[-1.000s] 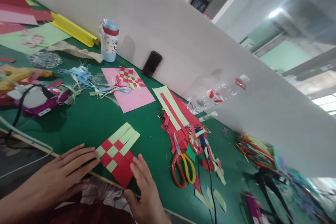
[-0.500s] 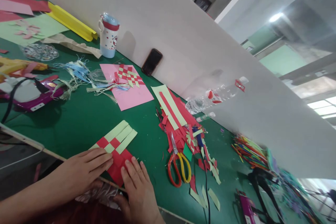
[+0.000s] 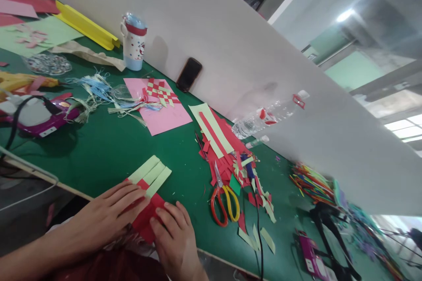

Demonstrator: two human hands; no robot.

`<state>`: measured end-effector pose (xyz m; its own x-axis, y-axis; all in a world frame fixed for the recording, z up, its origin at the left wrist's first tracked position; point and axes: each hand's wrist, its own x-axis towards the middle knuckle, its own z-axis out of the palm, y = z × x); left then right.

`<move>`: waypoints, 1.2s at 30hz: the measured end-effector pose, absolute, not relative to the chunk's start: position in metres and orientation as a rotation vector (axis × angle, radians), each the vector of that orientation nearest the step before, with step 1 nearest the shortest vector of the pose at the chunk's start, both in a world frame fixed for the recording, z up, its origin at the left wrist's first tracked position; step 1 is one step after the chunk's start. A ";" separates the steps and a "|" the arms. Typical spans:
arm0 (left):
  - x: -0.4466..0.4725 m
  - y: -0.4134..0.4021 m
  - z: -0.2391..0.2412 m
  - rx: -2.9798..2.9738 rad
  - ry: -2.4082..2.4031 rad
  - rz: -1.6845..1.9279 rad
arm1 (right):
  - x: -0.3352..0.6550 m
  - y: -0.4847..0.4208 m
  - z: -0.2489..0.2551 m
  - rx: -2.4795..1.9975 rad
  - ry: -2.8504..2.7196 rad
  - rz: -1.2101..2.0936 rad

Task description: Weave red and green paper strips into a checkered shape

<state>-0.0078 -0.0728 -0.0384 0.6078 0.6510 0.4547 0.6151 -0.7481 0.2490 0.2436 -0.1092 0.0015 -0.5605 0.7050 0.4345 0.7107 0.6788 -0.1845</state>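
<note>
A woven piece of paper strips, with light green strips at its far end and red strips at its near end, lies at the table's front edge. My left hand covers its left side, fingers closed together over the weave. At the red end, the bent fingers of my right hand grip the right edge. Both thumbs are mostly hidden. To the right rest scissors with one red and one yellow handle, blades apart. Beyond them are red and green paper scraps.
A pink sheet bears a finished checkered weave. Against the partition stand or lie a cup, a phone and a plastic bottle. A purple device with cables is at left; a black cable runs at right.
My left hand has slid right and further over the weave, covering the checkered part. My right hand's fingers have bent more around the red end. The paper has shifted slightly toward me.
</note>
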 end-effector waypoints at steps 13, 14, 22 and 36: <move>-0.002 -0.070 -0.028 2.743 1.100 0.817 | 0.241 -0.087 0.027 -0.976 -2.329 0.104; -0.003 -0.068 -0.027 2.751 1.095 0.799 | 0.241 -0.083 0.031 -0.987 -2.350 0.140; -0.007 -0.057 -0.023 2.431 1.173 0.746 | 0.255 -0.060 0.053 -1.103 -2.091 0.393; -0.007 -0.018 0.037 0.613 1.267 1.068 | 0.225 -0.037 0.033 -1.338 -1.419 1.278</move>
<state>-0.0074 -0.0184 0.0372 -0.0514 0.8902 -0.4526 -0.2957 0.4193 0.8583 0.2251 -0.0371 0.0331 -0.1335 0.9869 -0.0910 0.1930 -0.0641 -0.9791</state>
